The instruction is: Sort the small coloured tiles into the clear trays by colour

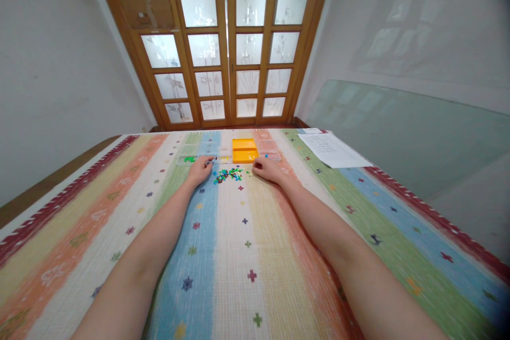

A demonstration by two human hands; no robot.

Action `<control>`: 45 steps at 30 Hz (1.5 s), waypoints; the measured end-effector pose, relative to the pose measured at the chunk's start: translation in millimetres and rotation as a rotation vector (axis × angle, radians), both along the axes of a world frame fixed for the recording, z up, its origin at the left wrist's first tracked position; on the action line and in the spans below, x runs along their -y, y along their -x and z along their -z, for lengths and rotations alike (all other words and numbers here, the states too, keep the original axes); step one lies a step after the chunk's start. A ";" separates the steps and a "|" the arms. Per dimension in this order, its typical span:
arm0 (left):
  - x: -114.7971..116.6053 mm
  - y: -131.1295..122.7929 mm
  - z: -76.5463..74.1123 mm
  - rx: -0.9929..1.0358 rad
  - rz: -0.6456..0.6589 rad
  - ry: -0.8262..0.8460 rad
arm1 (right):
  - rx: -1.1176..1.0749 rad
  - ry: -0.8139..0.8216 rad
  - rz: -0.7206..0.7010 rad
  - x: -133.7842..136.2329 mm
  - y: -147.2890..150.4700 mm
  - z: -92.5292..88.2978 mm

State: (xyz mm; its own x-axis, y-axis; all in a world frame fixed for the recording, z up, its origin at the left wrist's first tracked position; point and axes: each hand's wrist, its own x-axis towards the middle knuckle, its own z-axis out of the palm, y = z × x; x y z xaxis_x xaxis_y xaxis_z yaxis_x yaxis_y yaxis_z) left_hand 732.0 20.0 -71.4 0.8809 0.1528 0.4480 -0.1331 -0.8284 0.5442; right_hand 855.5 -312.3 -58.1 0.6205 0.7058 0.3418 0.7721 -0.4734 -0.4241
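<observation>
My left hand reaches over the edge of a clear plastic box, its fingers curled together at the tips. Whether a small piece is between them is too small to tell. Green pieces lie in that box, left of the hand. Between my hands, a loose pile of small blue, green, red and yellow pieces is spread on the cloth. My right hand rests at the pile's right side, fingers closed and bent; what they hold, if anything, is hidden. Just beyond it lies an open orange box with a few pale pieces inside.
Another clear box sits behind my right hand, with a blue piece near it. White paper sheets lie at the table's far right. A striped tablecloth covers the table. Beyond are wooden glazed doors and a glass panel.
</observation>
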 end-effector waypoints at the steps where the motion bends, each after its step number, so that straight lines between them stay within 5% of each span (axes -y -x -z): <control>1: 0.1 0.2 -0.4 -0.001 0.001 -0.001 | -0.014 -0.025 0.017 -0.7 1.4 -0.1; 16: 1.1 0.5 -2.6 0.024 0.009 -0.063 | -0.057 -0.170 0.036 -9.7 9.2 1.5; 27: 26.7 10.3 -18.9 -0.086 0.228 -0.200 | 0.074 -0.321 0.186 -11.9 7.9 -0.5; 45: 27.1 6.7 -14.7 -0.056 0.277 -0.298 | 0.161 -0.251 0.117 -14.2 7.8 7.7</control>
